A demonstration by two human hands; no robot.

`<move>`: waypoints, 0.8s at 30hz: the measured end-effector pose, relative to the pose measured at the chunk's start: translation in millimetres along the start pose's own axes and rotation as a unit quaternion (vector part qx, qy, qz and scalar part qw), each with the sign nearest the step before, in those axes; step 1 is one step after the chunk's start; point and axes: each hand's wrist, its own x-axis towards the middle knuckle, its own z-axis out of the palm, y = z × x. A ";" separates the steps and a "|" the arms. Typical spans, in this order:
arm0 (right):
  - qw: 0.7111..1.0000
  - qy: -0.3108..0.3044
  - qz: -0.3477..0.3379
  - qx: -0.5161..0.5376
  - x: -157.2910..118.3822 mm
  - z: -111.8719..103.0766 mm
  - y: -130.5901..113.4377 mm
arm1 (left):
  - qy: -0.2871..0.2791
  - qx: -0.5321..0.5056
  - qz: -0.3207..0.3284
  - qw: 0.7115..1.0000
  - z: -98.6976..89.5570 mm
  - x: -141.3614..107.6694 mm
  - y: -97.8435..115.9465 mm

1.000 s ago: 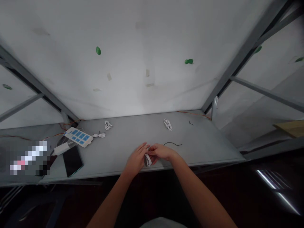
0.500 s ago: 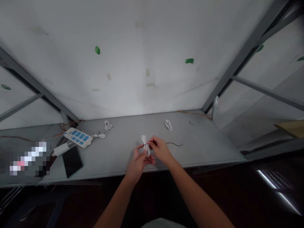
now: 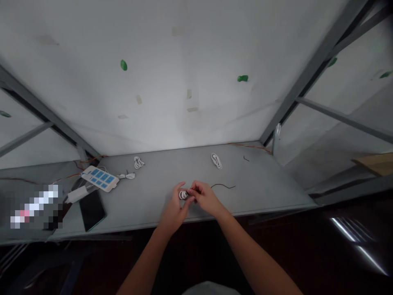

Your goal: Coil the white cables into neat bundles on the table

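Observation:
A coiled white cable (image 3: 183, 195) is held above the grey shelf, one end of its loops facing me. My left hand (image 3: 174, 209) is closed around the coil, thumb and fingers on either side. Close against it, my right hand (image 3: 205, 197) pinches at the coil's middle, where a dark twist tie shows only in part between the fingertips. A thin dark wire (image 3: 224, 185) extends to the right from behind my right hand; whether it is held or lies on the shelf, I cannot tell.
On the grey shelf (image 3: 264, 184) lie another coiled white cable (image 3: 216, 161), a short dark tie piece (image 3: 246, 159), two white cable bundles (image 3: 138, 162) (image 3: 126, 176), a power strip (image 3: 100, 178), a white adapter (image 3: 77, 194) and a dark phone (image 3: 92, 209). A white wall (image 3: 184, 127) stands behind.
The coil has turned from upright to end-on in my left hand. My right fingers have stayed at its middle, now pinched closer to the left thumb.

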 end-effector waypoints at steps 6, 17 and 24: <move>0.991 0.007 -0.061 -0.121 -8.6 1.3 -1.0 | -0.006 -0.230 -0.164 0.959 3.8 12.2 5.8; 0.943 0.127 -0.229 -0.207 -31.5 -6.5 -8.8 | -0.054 -0.629 -0.324 0.704 -13.3 7.0 47.6; 0.946 0.280 0.024 -0.160 -28.7 -72.7 30.9 | -0.020 -0.592 -0.264 0.761 -16.1 -5.6 27.6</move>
